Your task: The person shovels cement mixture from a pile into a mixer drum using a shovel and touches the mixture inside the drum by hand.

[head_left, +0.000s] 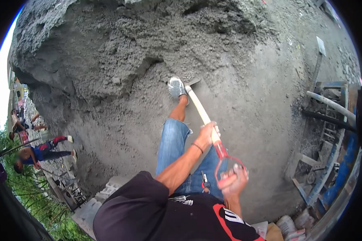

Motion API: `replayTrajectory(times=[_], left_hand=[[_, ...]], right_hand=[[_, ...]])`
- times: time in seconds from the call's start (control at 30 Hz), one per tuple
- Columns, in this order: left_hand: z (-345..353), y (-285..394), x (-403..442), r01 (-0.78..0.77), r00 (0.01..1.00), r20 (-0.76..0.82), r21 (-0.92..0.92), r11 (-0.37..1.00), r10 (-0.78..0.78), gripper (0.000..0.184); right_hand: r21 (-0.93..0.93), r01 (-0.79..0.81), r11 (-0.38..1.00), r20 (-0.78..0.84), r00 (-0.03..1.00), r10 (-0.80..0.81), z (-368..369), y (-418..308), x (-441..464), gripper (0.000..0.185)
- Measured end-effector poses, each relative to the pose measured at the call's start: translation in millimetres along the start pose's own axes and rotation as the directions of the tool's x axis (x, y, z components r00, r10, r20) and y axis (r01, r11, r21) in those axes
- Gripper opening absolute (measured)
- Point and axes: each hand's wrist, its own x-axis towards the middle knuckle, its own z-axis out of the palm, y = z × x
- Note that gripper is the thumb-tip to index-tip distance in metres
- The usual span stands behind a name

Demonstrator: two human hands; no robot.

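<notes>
A shovel (199,107) with a pale shaft slants down from my hands to the ground. My left hand (207,134) is wrapped around the lower end of its red handle section and shaft. On the red D-shaped grip, my right hand (234,180) is closed around the crossbar. Only a sliver of the metal blade (194,82) shows, low at the foot of a big grey heap of sand or soil (120,52). Beside the blade stands my foot in a grey, dusty shoe (176,87).
A rusty blue metal frame (342,160) with bars lies along the right. Another person (44,154) stands at the left near concrete blocks (112,186) and green plants (40,209). Sacks (287,225) sit at the lower right. Another long-handled tool (317,64) lies upper right.
</notes>
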Motion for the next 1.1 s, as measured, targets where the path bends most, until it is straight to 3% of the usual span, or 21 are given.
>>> replayTrajectory(times=[0.07, 0.17, 0.23, 0.3, 0.37, 0.43, 0.47, 0.53, 0.6, 0.67, 0.7, 0.77, 0.83, 0.9, 1.1], left_hand=[[15, 25, 74, 0.018, 0.996, 0.083, -0.05, 0.999, -0.013, 0.008], [15, -38, 101, -0.119, 0.992, 0.039, -0.068, 0.991, 0.122, 0.016], [-1, -39, 111, -0.114, 0.982, 0.157, 0.08, 0.99, 0.1, 0.026], [-18, -17, 108, -0.059, 0.984, 0.169, 0.57, 0.819, -0.047, 0.051], [-42, 2, 140, 0.008, 0.99, 0.094, 0.692, 0.722, -0.102, 0.057], [-55, 36, 200, 0.029, 0.998, 0.021, 0.68, 0.732, -0.059, 0.056], [-71, 40, 226, 0.065, 0.998, -0.055, 0.644, 0.763, -0.039, 0.056], [-76, 67, 282, 0.098, 0.983, -0.18, 0.62, 0.778, 0.02, 0.057], [-70, 96, 322, -0.03, 0.997, -0.052, 0.479, 0.878, 0.062, 0.044], [-59, 116, 364, -0.096, 0.993, -0.048, 0.175, 0.98, 0.106, 0.039], [-59, 116, 371, -0.092, 0.994, -0.038, 0.172, 0.981, 0.1, 0.039], [-64, 111, 373, -0.135, 0.957, -0.229, 0.196, 0.971, 0.179, 0.024], [-64, 104, 363, -0.161, 0.958, -0.197, 0.24, 0.957, 0.21, 0.018], [-62, 85, 332, -0.084, 0.958, -0.254, 0.207, 0.975, 0.136, 0.018], [-53, -9, 208, -0.172, 0.965, -0.177, 0.141, 0.975, 0.196, 0.019]], right_hand=[[-0.034, 0.064, 0.997, -0.015, 0.998, -0.064, 26, -6, 48, 0.008], [-0.181, 0.026, 0.983, -0.118, 0.992, -0.048, -45, -16, 97, 0.007], [-0.196, 0.062, 0.979, -0.156, 0.983, -0.094, -56, -3, 121, 0.009], [-0.201, 0.056, 0.978, -0.207, 0.973, -0.098, -97, 10, 152, 0.008], [-0.361, 0.171, 0.917, -0.185, 0.95, -0.25, -145, 28, 204, 0.007], [-0.54, 0.055, 0.84, -0.27, 0.934, -0.235, -226, 64, 282, 0.01], [-0.544, 0.022, 0.839, -0.292, 0.932, -0.214, -254, 82, 316, 0.01], [-0.621, -0.134, 0.773, -0.534, 0.794, -0.291, -293, 113, 362, 0.013], [-0.556, -0.11, 0.824, -0.57, 0.771, -0.282, -258, 117, 321, 0.013], [-0.494, -0.059, 0.868, -0.591, 0.754, -0.285, -210, 115, 263, 0.012], [-0.492, -0.045, 0.87, -0.59, 0.752, -0.295, -198, 114, 240, 0.011], [-0.499, -0.084, 0.863, -0.613, 0.738, -0.283, -181, 98, 198, 0.009], [-0.489, -0.028, 0.872, -0.581, 0.756, -0.302, -163, 82, 212, 0.007], [-0.502, -0.022, 0.864, -0.553, 0.777, -0.301, -189, 63, 168, 0.003], [-0.562, 0.022, 0.827, -0.504, 0.783, -0.364, -252, -10, 53, 0.003]])
